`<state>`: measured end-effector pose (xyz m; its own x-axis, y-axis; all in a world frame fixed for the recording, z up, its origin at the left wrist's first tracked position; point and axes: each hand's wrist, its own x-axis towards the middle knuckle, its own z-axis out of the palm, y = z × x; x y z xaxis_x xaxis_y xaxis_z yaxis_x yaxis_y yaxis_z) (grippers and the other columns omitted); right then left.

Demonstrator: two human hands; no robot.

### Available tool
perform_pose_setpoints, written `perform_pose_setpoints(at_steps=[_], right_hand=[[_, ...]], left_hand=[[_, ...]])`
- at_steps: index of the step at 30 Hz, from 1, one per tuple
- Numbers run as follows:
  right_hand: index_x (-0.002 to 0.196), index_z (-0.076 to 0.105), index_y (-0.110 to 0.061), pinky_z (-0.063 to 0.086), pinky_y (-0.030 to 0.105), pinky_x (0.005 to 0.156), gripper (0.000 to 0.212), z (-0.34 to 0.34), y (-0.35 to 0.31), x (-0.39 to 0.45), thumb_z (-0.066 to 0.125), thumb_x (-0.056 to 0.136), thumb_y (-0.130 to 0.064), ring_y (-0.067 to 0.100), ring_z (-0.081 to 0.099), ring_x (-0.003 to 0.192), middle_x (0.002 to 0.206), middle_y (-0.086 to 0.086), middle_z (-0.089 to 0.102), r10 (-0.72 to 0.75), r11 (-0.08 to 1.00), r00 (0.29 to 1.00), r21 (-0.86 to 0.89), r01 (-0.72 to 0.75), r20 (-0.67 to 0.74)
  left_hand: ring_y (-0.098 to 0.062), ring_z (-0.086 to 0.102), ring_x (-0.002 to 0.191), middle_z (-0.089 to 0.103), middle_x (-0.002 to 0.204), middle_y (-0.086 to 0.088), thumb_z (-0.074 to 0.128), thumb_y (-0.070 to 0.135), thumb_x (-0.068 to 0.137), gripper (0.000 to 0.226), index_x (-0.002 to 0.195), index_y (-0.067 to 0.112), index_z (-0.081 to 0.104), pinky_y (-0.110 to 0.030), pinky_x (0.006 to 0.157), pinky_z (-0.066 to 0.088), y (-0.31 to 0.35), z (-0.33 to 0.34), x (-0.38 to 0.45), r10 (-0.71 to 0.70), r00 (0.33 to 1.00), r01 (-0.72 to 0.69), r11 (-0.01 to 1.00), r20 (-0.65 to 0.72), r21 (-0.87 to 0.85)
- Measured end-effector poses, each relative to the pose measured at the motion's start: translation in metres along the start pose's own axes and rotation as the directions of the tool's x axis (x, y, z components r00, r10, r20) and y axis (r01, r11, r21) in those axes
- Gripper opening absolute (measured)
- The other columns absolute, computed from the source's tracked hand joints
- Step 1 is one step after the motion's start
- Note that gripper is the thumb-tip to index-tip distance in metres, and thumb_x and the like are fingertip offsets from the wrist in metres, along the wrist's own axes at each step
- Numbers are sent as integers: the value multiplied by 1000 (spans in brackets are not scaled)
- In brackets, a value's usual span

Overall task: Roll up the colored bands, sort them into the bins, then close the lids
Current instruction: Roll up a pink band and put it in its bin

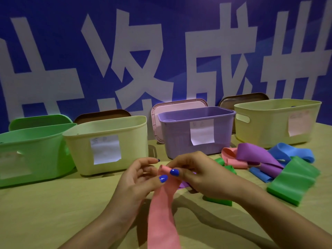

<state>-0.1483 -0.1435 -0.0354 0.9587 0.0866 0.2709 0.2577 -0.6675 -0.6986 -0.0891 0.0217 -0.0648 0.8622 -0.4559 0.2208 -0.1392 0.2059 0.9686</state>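
Rolling the far end of a long pink rubber band point(162, 209), with the task barely begun.

Both hands, left hand point(138, 178) and right hand point(199, 175), pinch the band's curled tip near the middle of the tan worktop point(53, 212); each grip is closed on it. Right of them lies an unrolled heap of pink, purple, blue and green bands point(280, 162). The green bin point(30, 151), two pale yellow bins point(107, 144) and purple bin point(195, 130) stand open, lids propped behind; their contents are hidden.
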Motion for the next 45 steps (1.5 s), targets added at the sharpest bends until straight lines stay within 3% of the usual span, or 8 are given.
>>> perform_pose_setpoints(at_steps=[5, 10, 18, 21, 24, 31, 40, 45], right_hand=[[85, 67, -29, 50, 60, 82, 18, 2, 2, 2, 55, 94, -18, 33, 65, 92, 92, 7, 72, 45, 980, 998, 194, -34, -53], [87, 67, -21, 52, 53, 85, 9, 3, 3, 5, 60, 91, -22, 29, 68, 88, 86, 1, 73, 113, 964, 983, 255, -73, -145], [82, 68, -17, 48, 61, 80, 3, 9, 8, 7, 68, 85, -19, 27, 57, 73, 83, 12, 71, 204, 939, 968, 309, -152, -144], [85, 64, -13, 51, 45, 65, 12, 10, 9, 8, 74, 78, -15, 18, 59, 65, 72, 9, 66, 199, 930, 974, 335, -153, -108], [88, 56, -8, 42, 19, 49, 23, 13, 8, 8, 75, 75, -5, 8, 56, 52, 66, 2, 58, 191, 918, 981, 359, -165, -37], [100, 63, -27, 43, 16, 55, 33, 9, 4, 5, 77, 74, -13, 0, 51, 55, 66, -9, 58, 132, 945, 976, 276, -176, 171], [84, 74, -30, 29, 33, 58, 19, 6, 5, 5, 63, 88, -15, 25, 42, 71, 73, 4, 64, 117, 931, 992, 344, -125, 45], [87, 70, -16, 51, 30, 76, 13, 3, 4, 6, 64, 84, -5, 14, 63, 79, 84, 4, 70, 140, 885, 990, 450, -121, -9]], left_hand=[[-41, 67, 81, 66, 103, -31, 64, 3, 64, 36, 98, 11, 72, -39, 60, 58, 4, 9, -8, -214, 922, 258, 961, 321, -100], [-28, 63, 51, 65, 77, -32, 52, -7, 65, 37, 99, -3, 67, -29, 42, 51, 6, 4, -3, -194, 950, 201, 980, 245, -5], [-18, 63, 48, 70, 71, -18, 46, 4, 56, 42, 91, -7, 67, -23, 39, 45, 6, 5, -5, -157, 965, 146, 987, 208, 71], [-19, 64, 55, 72, 78, -17, 68, 10, 76, 20, 92, -2, 70, -25, 42, 47, 7, 6, -6, -138, 969, 123, 989, 206, 83], [-21, 62, 57, 73, 82, -17, 61, 35, 73, 38, 90, 3, 73, -24, 41, 45, 2, 8, -4, -154, 971, 144, 987, 180, 72], [-16, 60, 47, 69, 66, -11, 60, 31, 75, 32, 83, 2, 72, -20, 38, 42, -3, 8, -3, -188, 974, 180, 981, 128, 74], [-22, 68, 71, 72, 90, -20, 59, 20, 81, 30, 95, -3, 71, -28, 58, 55, -3, 3, -2, -151, 969, 140, 988, 196, 71], [-34, 70, 87, 70, 98, -26, 51, -12, 76, 30, 91, 0, 74, -38, 79, 56, 4, 4, -2, -236, 937, 252, 967, 256, -31]])
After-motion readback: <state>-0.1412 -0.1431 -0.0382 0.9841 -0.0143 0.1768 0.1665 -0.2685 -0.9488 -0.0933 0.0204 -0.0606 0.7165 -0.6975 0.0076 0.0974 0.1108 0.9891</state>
